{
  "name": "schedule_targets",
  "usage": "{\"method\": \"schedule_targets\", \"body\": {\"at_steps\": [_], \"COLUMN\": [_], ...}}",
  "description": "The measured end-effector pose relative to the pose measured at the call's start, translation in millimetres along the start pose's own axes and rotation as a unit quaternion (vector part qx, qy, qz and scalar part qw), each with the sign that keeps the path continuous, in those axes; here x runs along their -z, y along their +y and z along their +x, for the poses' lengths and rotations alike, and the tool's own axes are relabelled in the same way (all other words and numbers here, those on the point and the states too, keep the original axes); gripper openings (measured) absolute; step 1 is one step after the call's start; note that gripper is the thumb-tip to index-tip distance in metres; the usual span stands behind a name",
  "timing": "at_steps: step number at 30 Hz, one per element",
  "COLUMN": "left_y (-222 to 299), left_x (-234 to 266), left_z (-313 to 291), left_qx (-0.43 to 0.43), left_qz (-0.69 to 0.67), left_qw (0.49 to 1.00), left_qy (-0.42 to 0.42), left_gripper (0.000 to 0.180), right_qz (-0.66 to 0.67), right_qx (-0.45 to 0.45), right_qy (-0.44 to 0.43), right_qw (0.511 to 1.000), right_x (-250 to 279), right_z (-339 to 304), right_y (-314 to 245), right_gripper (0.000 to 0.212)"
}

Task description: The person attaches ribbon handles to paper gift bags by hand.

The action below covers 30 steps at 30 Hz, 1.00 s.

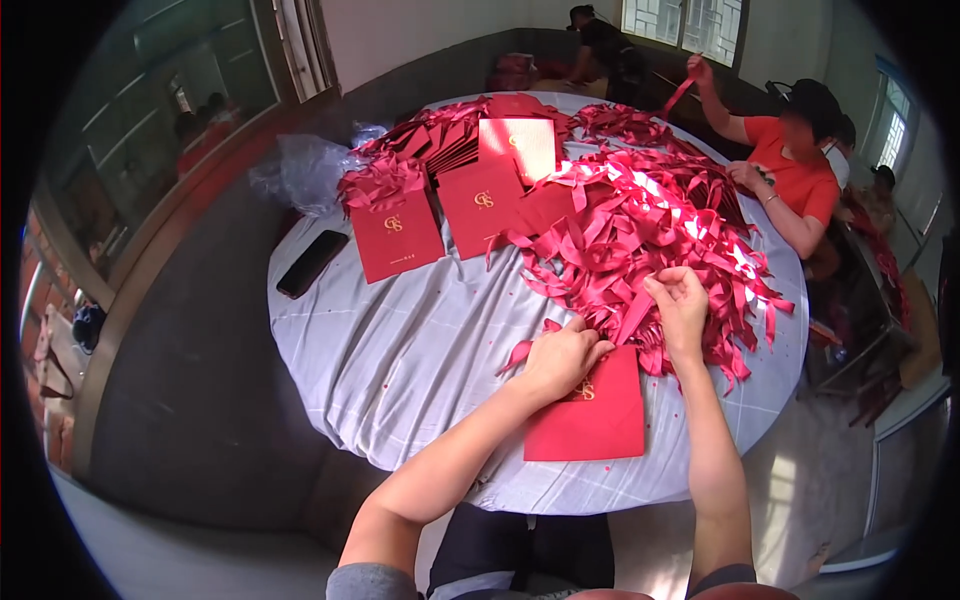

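Ribbons (650, 225) in red lie heaped over the far right part of a round table (400, 370) draped in pale grey cloth; that heap serves as the landmark. At its near edge lies a flat red envelope (595, 415) with a small gold emblem. The left hand (560, 355) rests on the envelope's upper left corner, fingers curled together on a ribbon strand (522, 352) that trails out leftward. The right hand (680, 300) sits at the heap's near fringe, fingertips pinched on a ribbon end. Left of the heap lie more red envelopes (440, 215), some stacked and fanned. Further left lies a black phone (312, 263). Beyond the heap on the right, a person in an orange shirt (795, 170) holds up a ribbon.
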<state>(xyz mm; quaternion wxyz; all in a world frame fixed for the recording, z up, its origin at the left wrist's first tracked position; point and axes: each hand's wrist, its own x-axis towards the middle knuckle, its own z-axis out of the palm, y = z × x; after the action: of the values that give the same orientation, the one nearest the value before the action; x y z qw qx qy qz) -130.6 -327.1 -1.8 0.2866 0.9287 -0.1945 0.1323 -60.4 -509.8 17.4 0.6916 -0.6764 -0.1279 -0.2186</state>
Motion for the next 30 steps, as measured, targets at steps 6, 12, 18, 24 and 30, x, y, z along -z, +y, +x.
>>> {"method": "schedule_targets", "body": {"at_steps": [6,12,18,24,30], "left_y": [-15.5,1.1,12.1,-23.8,-101.4], "left_x": [15.9,63.1,93.6,196.2,292.7], "left_z": [14.7,22.1,17.2,17.9,61.9], "left_qx": [-0.023,-0.009,0.069,0.148,0.142], "left_qz": [-0.183,-0.228,-0.327,-0.242,-0.039], "left_qw": [0.983,0.963,0.906,0.946,0.989], "left_qy": [-0.024,-0.146,-0.261,-0.160,0.031], "left_gripper": [0.039,0.032,0.029,0.020,0.021], "right_qz": [0.108,0.303,0.275,0.056,0.010], "right_qx": [-0.030,-0.041,-0.106,-0.098,-0.057], "right_qy": [-0.013,-0.045,-0.043,-0.124,-0.178], "right_qw": [0.994,0.951,0.954,0.986,0.982], "right_x": [-5.8,2.4,-9.0,-16.3,-16.5], "right_z": [0.3,9.4,-0.7,-13.0,-16.4], "right_y": [-35.3,-48.0,-43.5,-45.1,-32.7], "right_gripper": [0.014,0.013,0.019,0.034,0.017]}}
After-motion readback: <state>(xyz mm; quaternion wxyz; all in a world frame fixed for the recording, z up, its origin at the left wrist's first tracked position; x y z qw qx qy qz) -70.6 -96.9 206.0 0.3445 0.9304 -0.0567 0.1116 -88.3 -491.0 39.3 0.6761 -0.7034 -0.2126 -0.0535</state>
